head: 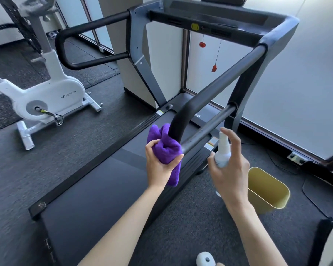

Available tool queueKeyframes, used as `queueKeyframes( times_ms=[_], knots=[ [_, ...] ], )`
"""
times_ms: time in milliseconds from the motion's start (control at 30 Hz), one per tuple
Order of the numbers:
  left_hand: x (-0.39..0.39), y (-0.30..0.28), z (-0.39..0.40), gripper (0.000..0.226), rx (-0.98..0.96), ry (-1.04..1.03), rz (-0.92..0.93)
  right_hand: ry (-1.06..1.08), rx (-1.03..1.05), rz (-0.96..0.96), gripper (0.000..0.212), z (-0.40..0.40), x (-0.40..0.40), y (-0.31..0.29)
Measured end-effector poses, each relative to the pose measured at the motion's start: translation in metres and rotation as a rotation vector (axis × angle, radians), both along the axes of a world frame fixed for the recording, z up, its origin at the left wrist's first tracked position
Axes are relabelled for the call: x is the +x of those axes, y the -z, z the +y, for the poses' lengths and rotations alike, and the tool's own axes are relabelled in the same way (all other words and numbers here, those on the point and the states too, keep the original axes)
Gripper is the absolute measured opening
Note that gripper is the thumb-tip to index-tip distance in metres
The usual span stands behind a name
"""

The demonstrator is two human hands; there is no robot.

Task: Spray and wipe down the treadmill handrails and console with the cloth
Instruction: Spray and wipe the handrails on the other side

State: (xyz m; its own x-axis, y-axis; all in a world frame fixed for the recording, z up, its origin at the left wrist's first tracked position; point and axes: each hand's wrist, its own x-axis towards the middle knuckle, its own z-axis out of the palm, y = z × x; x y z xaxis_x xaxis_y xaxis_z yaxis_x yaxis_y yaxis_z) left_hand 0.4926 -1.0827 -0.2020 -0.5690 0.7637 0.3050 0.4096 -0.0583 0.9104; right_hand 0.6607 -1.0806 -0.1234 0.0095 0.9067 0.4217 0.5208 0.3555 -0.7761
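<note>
Purple cloth (164,148) bunched in left hand (160,160), fingers clamped round it, pressed to the curved near end of the right handrail (215,87), likely to wipe and catch drips. Spray bottle (222,150) upright in right hand (229,162), thumb and palm wrapped round the body, fingers raised near the nozzle, aimed toward the lower rail (210,125) just beside. Console (210,16) far up front, seemingly not yet reached.
</note>
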Motion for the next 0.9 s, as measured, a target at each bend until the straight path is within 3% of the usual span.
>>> queueKeyframes(
  times_ms=[267, 500, 700, 900],
  knots=[
    [0.044, -0.033, 0.031, 0.061, 0.288, -0.363, 0.107, -0.197, -0.025, -0.050, 0.065, 0.047, 0.041, 0.010],
    [0.092, 0.016, 0.027, 0.087, 0.040, -0.664, -0.308, -0.450, -0.070, -0.234, 0.067, 0.098, 0.106, 0.015],
    [0.123, 0.020, 0.005, 0.071, 0.008, -0.788, -0.453, -0.580, -0.062, -0.437, 0.067, 0.138, 0.106, 0.018],
    [0.128, 0.023, -0.016, 0.070, 0.056, -0.823, -0.519, -0.644, -0.005, -0.460, 0.069, 0.146, 0.071, 0.030]
  ],
)
